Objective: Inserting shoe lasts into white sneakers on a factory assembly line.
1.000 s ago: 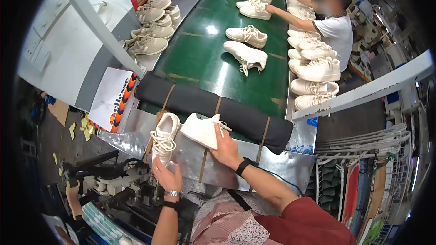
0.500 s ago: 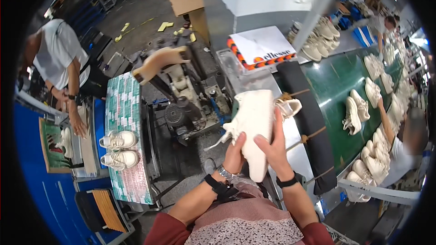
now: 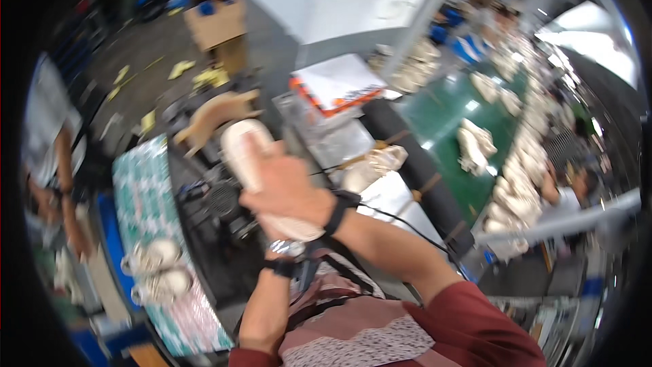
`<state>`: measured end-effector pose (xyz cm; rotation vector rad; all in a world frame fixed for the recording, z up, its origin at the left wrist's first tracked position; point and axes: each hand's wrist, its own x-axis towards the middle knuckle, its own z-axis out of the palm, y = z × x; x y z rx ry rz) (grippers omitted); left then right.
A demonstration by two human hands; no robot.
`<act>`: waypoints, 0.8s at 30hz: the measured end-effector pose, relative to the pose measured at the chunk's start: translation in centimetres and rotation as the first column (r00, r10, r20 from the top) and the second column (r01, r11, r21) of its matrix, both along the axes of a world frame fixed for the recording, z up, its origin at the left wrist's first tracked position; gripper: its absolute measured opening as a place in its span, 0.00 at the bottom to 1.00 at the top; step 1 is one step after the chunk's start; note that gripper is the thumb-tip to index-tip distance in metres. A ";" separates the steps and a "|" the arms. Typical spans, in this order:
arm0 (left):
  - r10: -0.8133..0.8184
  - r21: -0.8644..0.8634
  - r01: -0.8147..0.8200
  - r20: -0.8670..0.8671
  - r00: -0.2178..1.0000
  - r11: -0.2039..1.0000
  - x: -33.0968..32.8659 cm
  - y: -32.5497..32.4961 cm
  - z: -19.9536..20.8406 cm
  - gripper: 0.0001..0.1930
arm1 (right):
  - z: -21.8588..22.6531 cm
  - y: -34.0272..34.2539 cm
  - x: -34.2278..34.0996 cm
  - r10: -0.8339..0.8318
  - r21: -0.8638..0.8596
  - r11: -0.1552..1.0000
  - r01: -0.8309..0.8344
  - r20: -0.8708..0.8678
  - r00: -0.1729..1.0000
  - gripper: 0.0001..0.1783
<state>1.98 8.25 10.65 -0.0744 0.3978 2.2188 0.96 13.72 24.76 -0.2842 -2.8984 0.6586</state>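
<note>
A pale cream shoe (image 3: 238, 153) is tipped in front of me with its sole facing up. My right hand (image 3: 292, 187) lies across that sole, blurred by motion, its thumb at the left edge and its fingers running toward the far end. From beneath, my left hand (image 3: 270, 230) holds the shoe; the right hand and the shoe cover most of it. Another cream shoe (image 3: 380, 163) rests on the metal worktop (image 3: 404, 204) to the right. At the left, a pair of cream sneakers (image 3: 166, 285) sits on a table with a green and white covering (image 3: 146, 177).
A machine with a curved tan pad (image 3: 217, 112) stands ahead. Beyond the worktop are a white box (image 3: 339, 81) with an orange edge, a dark padded rail (image 3: 390, 129) and a green conveyor (image 3: 435, 119) carrying cream shoes (image 3: 475, 146). People work at left, right and far ahead.
The shoe has moved left and its sole now faces up more. My right hand has crossed over onto the sole, above my left. The view has swung right.
</note>
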 end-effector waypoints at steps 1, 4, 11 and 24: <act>-0.079 0.033 0.078 0.008 0.997 0.996 -0.2 0.4 -0.1 0.39 | 0.0 -0.3 0.4 0.009 0.015 1.000 -0.009 -0.019 1.000 0.60; -0.262 0.113 0.261 -0.008 0.965 0.959 -0.3 2.0 -0.3 0.39 | -1.6 -0.3 3.2 -0.019 -0.067 0.998 0.012 -0.108 0.994 0.59; -0.191 0.052 0.190 0.014 0.981 0.980 -0.1 0.4 0.1 0.39 | -2.6 0.1 0.7 0.108 -0.074 0.990 -0.124 -0.187 0.976 0.58; 0.360 -0.151 -0.348 0.053 0.932 0.925 1.7 -1.3 3.3 0.38 | -2.9 1.0 2.4 0.127 0.057 0.991 -0.119 -0.173 0.977 0.52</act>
